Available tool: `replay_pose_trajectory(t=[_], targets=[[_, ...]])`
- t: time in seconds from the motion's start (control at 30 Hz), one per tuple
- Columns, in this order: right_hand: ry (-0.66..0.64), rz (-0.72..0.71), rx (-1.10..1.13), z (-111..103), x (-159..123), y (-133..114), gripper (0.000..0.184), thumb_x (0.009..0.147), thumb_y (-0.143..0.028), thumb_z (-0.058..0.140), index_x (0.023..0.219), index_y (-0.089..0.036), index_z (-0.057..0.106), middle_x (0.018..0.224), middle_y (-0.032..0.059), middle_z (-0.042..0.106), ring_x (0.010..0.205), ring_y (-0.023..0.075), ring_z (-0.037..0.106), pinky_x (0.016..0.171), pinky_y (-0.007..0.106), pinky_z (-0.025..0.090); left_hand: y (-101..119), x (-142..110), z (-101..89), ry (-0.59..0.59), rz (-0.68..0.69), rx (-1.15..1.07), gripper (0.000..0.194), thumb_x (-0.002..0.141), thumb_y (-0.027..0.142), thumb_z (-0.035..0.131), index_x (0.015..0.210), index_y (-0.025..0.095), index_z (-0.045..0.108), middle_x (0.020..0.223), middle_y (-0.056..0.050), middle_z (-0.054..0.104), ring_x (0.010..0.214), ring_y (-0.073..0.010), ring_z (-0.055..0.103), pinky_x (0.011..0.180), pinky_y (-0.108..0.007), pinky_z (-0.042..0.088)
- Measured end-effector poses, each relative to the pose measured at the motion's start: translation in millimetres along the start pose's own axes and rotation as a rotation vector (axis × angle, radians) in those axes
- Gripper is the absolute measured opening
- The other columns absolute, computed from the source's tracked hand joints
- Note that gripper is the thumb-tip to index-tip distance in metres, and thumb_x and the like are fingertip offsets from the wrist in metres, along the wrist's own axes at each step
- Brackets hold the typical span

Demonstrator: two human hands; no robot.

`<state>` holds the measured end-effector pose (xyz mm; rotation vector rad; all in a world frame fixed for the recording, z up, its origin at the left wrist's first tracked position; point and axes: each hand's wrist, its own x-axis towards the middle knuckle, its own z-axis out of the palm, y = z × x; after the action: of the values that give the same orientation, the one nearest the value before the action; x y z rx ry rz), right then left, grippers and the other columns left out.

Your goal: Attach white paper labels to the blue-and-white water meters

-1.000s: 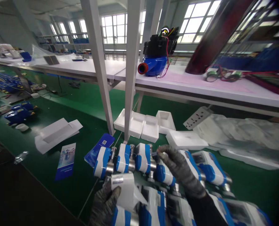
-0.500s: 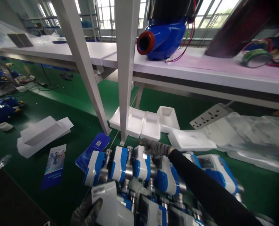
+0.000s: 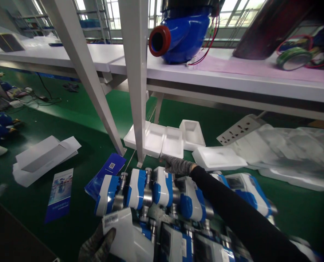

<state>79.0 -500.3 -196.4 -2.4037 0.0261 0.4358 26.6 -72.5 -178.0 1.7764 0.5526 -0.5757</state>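
Observation:
My left hand [image 3: 98, 244], in a grey patterned glove, is closed on a folded white paper sheet [image 3: 122, 231] with a barcode label, thumb on top. My right hand [image 3: 178, 165], in a grey fingerless glove, reaches over the back row of blue-and-white meters, with at least one finger stretched out towards the foam trays. Just below it stands a meter [image 3: 162, 187] with a metal pipe body. Whether the fingers touch it, I cannot tell. More meters stand alongside, such as a left one [image 3: 106, 194] and a front one [image 3: 175, 242].
White foam trays [image 3: 192, 133] lie on the green floor beneath the bench [image 3: 219, 78], beside a power strip [image 3: 237, 129] and clear plastic wrap [image 3: 290, 145]. Bench legs [image 3: 134, 91] rise close ahead. Blue leaflets [image 3: 106, 174] and white papers [image 3: 46, 156] lie to the left.
The view has shifted slightly, so the bench and floor items sit a bit further left and higher. My left hand still holds the paper; my right hand stays above the back row.

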Motion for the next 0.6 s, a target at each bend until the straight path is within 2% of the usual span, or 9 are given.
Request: replay_pose_trajectory(t=[0.1, 0.23, 0.3, 0.37, 0.4, 0.43, 0.5, 0.53, 0.6], targets=[[0.021, -0.010, -0.024, 2, 0, -1, 0.048, 0.070, -0.010, 0.059, 0.118, -0.010, 0.058, 0.083, 0.0064, 0.064, 0.065, 0.0125, 0.050, 0.057, 0.023, 0.041, -6, 4, 0.0, -0.022, -0.046, -0.055, 0.066, 0.046, 0.056, 0.084, 0.096, 0.015, 0.071, 0.102, -0.010, 0.074, 0.118, -0.0400, 0.057, 0.107, -0.051, 0.043], [0.060, 0.005, -0.061, 8, -5, 0, 0.055, 0.070, -0.013, 0.063, 0.124, -0.013, 0.057, 0.087, 0.0061, 0.067, 0.071, 0.0162, 0.058, 0.066, 0.027, 0.047, -7, 3, -1.0, -0.009, -0.003, -0.015, 0.063, 0.047, 0.055, 0.083, 0.094, 0.015, 0.072, 0.103, -0.011, 0.074, 0.119, -0.0407, 0.057, 0.107, -0.051, 0.043], [0.107, 0.008, -0.065, 13, -8, 8, 0.067, 0.065, -0.025, 0.075, 0.130, -0.018, 0.056, 0.103, 0.0077, 0.067, 0.087, 0.0222, 0.062, 0.080, 0.034, 0.050, -5, 2, -1.0, -0.006, 0.007, 0.007, 0.062, 0.048, 0.055, 0.082, 0.094, 0.015, 0.072, 0.103, -0.012, 0.074, 0.118, -0.0424, 0.056, 0.106, -0.055, 0.042], [0.190, 0.024, -0.008, 18, -9, 22, 0.081, 0.055, -0.039, 0.085, 0.129, -0.022, 0.058, 0.119, 0.0073, 0.064, 0.105, 0.0272, 0.061, 0.093, 0.039, 0.048, -1, -1, -0.4, -0.010, 0.020, 0.017, 0.058, 0.050, 0.053, 0.082, 0.092, 0.015, 0.072, 0.102, -0.011, 0.074, 0.118, -0.0430, 0.056, 0.106, -0.057, 0.041], [0.241, 0.046, 0.032, 21, -10, 29, 0.080, 0.054, -0.043, 0.085, 0.127, -0.023, 0.060, 0.122, 0.0067, 0.064, 0.108, 0.0278, 0.060, 0.097, 0.040, 0.047, 2, -1, 0.2, -0.018, 0.030, 0.016, 0.055, 0.052, 0.051, 0.082, 0.092, 0.016, 0.072, 0.102, -0.011, 0.074, 0.118, -0.0422, 0.057, 0.106, -0.056, 0.042], [0.298, 0.082, 0.068, 23, -10, 34, 0.071, 0.059, -0.044, 0.083, 0.124, -0.022, 0.062, 0.119, 0.0069, 0.065, 0.107, 0.0274, 0.061, 0.098, 0.041, 0.047, 4, -2, 0.9, -0.036, 0.047, 0.014, 0.052, 0.054, 0.050, 0.082, 0.093, 0.016, 0.073, 0.104, -0.010, 0.074, 0.117, -0.0411, 0.057, 0.106, -0.054, 0.043], [0.427, 0.181, 0.107, 27, -13, 30, 0.043, 0.077, -0.039, 0.069, 0.114, -0.017, 0.066, 0.107, 0.0098, 0.069, 0.099, 0.0261, 0.064, 0.095, 0.043, 0.049, 9, -3, 2.9, -0.112, 0.081, 0.030, 0.051, 0.057, 0.048, 0.083, 0.096, 0.017, 0.073, 0.110, -0.010, 0.072, 0.117, -0.0382, 0.058, 0.105, -0.049, 0.046], [0.495, 0.224, 0.108, 30, -16, 19, 0.035, 0.085, -0.036, 0.059, 0.111, -0.015, 0.066, 0.105, 0.0111, 0.069, 0.097, 0.0254, 0.065, 0.095, 0.044, 0.049, 11, -4, 4.3, -0.154, 0.100, 0.048, 0.052, 0.059, 0.048, 0.082, 0.099, 0.017, 0.074, 0.113, -0.010, 0.071, 0.119, -0.0366, 0.058, 0.105, -0.047, 0.046], [0.631, 0.210, 0.168, 36, -29, -22, 0.030, 0.092, -0.034, 0.049, 0.107, -0.014, 0.064, 0.106, 0.0115, 0.069, 0.099, 0.0230, 0.064, 0.096, 0.042, 0.050, 17, -9, 8.0, -0.231, 0.137, 0.073, 0.054, 0.065, 0.051, 0.079, 0.106, 0.017, 0.073, 0.119, -0.011, 0.069, 0.121, -0.0341, 0.056, 0.106, -0.043, 0.046]])
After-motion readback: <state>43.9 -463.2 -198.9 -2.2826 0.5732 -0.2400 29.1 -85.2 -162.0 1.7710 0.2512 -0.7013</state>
